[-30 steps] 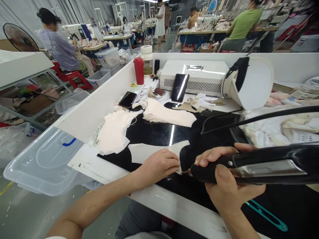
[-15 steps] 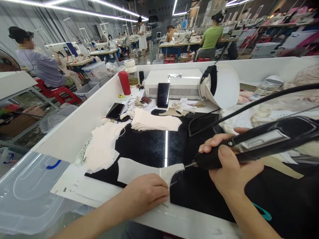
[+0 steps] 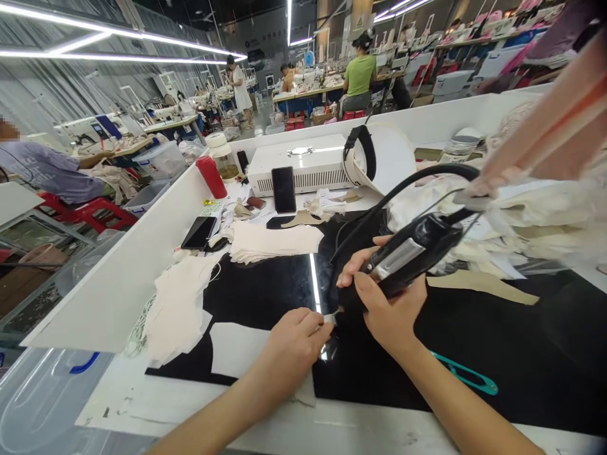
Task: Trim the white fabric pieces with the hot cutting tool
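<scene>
My right hand [image 3: 386,309] is wrapped round a black corded hand tool [image 3: 412,249] with a silver plate on its side. Its metal tip points down-left, close to the fingertips of my left hand [image 3: 298,338]. That hand pinches the right end of a white fabric piece [image 3: 237,347], which lies on a glossy black board [image 3: 265,284]. My fingers and wrist hide much of the piece. Further back on the board is a stack of pale fabric pieces [image 3: 277,240]. Another pale stack [image 3: 175,309] lies to the left.
A teal snipper-like tool [image 3: 469,376] and a beige scrap [image 3: 484,284] lie at right. Behind stand a phone [image 3: 283,189], a white vented box [image 3: 303,167] and a red cup [image 3: 212,177]. A blurred pinkish shape [image 3: 545,120], perhaps another person's arm, reaches in over the cord.
The view has turned right. My right hand has brought the tool down-left, its tip nearer my left fingers. My left hand has shifted along the white piece to its right end. The blurred pinkish shape has appeared.
</scene>
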A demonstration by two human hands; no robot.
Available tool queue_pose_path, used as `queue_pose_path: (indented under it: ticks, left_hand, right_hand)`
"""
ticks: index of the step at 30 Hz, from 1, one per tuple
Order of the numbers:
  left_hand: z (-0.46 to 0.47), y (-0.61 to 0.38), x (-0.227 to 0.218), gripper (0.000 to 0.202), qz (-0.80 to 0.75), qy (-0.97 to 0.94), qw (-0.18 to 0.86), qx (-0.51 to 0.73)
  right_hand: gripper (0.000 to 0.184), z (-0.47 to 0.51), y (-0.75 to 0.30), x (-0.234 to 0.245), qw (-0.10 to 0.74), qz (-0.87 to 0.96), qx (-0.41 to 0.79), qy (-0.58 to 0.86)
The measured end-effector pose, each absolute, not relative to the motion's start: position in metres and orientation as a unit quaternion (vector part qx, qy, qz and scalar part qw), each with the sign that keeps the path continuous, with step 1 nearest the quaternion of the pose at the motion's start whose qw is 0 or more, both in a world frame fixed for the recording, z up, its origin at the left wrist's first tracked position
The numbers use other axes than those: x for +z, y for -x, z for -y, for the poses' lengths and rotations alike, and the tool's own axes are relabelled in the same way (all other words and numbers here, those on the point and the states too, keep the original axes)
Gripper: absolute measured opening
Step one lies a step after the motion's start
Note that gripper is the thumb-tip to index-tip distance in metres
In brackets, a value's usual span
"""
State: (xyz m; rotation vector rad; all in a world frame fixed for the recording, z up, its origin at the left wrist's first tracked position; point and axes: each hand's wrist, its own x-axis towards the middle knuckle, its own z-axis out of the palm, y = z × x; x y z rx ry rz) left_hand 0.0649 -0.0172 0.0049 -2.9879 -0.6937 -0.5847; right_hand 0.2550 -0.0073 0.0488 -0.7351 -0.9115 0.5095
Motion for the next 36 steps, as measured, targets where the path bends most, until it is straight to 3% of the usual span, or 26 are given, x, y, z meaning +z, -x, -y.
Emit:
queue_pose_path:
  ticks: [11,36]
  left_hand:
    - [0.015,-0.069,-0.005,0.029,0.247,0.943,0.050,-0.217]
    - [0.015,-0.068,-0.003,0.028,0.271,0.938,0.078,-0.203]
  right_hand:
    - [0.036,0.005,-0.253,0.049,0.792,0.460,0.216,0.339]
    - [0.034,0.007,-0.254,0.056,0.801,0.437,0.220,0.345]
